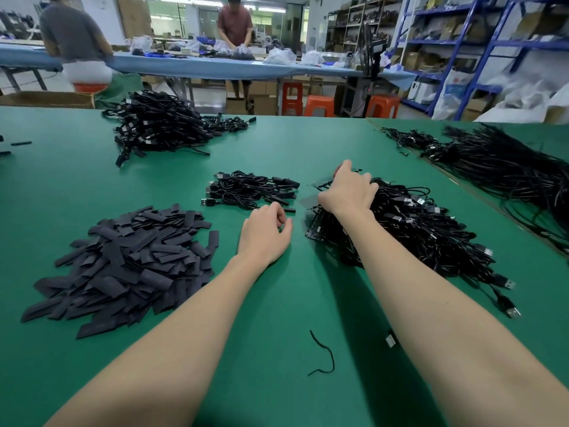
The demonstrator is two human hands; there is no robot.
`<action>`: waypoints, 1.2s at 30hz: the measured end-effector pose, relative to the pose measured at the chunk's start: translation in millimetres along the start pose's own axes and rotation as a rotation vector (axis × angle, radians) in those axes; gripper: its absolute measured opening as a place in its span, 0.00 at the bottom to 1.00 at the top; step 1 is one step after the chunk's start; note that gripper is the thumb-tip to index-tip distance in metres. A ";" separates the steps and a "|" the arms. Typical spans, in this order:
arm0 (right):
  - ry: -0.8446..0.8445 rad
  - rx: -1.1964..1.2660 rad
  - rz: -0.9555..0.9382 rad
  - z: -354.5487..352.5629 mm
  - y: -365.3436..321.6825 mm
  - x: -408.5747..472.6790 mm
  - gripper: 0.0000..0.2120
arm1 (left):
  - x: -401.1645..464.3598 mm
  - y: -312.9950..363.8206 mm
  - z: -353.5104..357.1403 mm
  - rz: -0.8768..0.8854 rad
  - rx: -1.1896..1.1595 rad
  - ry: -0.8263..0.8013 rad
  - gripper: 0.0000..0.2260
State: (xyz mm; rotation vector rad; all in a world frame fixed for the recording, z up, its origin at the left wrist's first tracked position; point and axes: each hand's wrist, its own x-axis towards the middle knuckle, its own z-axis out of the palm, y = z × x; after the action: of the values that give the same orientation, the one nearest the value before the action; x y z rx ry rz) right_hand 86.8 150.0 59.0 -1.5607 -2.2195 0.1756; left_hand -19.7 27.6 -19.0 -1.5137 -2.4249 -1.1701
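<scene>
Reaching into the heap of black cables (415, 229) on my right, my right hand (349, 189) lies knuckles-up on its top left corner. The fingertips are buried among the wires, so I cannot tell whether they have closed on a cable or only press on the heap. Something thin and see-through lies just left of that hand, too faint to make out. My left hand (264, 232) rests on the green table (277, 303) just left of the heap, fingers loosely curled, with nothing in them that I can see.

The heap is a tangled mound of thin black wires with silver-tipped plugs poking out along its right and near edges. A small bundle of cables (251, 189) lies just beyond my left hand. Flat black strips (123, 260) are piled to the left. A loose black string (323, 355) lies between my forearms, and my right forearm partly covers a small white tag (390, 339).
</scene>
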 end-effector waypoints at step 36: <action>0.062 1.423 0.009 -57.4 -30.4 -78.0 0.11 | 1.9 -8.0 -8.6 -0.262 -0.438 0.231 0.12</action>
State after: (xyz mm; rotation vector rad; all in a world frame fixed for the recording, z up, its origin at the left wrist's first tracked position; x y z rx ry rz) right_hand 105.7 59.2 100.5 -0.6937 -1.3141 1.3117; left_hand -29.9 21.8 -16.7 -1.0709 -2.3624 -1.9110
